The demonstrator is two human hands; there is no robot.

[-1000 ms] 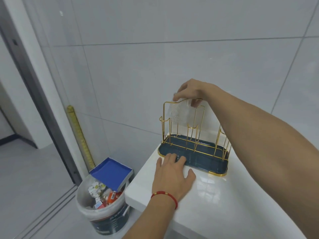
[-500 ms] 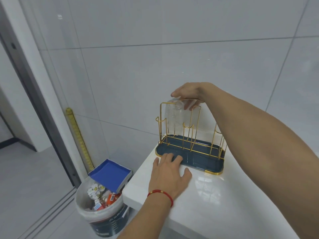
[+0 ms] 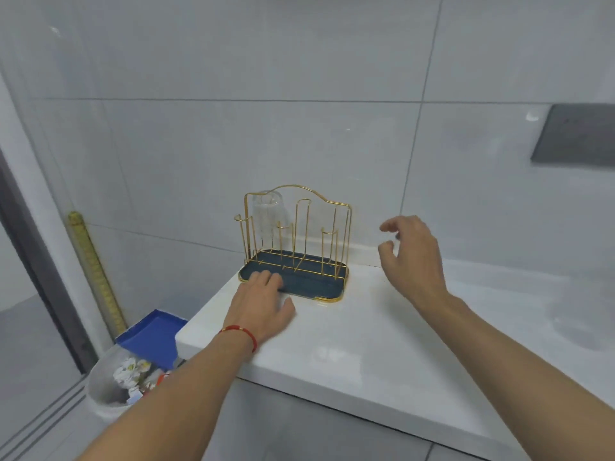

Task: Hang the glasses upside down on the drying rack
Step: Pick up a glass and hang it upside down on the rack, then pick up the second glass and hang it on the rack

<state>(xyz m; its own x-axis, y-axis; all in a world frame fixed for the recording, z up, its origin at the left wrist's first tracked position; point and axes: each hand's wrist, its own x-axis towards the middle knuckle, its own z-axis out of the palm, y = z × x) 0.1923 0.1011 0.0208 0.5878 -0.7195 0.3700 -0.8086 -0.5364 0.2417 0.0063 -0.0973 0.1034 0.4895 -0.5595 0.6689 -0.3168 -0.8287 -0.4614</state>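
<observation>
A gold wire drying rack with a dark blue base tray stands on the white counter against the tiled wall. One clear glass hangs upside down on the rack's back left prong. My left hand lies flat on the counter with its fingertips on the tray's front left edge. My right hand hovers to the right of the rack, fingers apart and curled, holding nothing.
The white counter ends at a left edge just beside the rack. Below it on the floor stands a white bucket of rubbish with a blue box. A yellow ruler leans on the wall. A blurred pale shape lies on the counter's right.
My right hand has let go of the glass, which now hangs on the rack, and has pulled away to the right. The view has shifted right. My left hand stays at the tray.
</observation>
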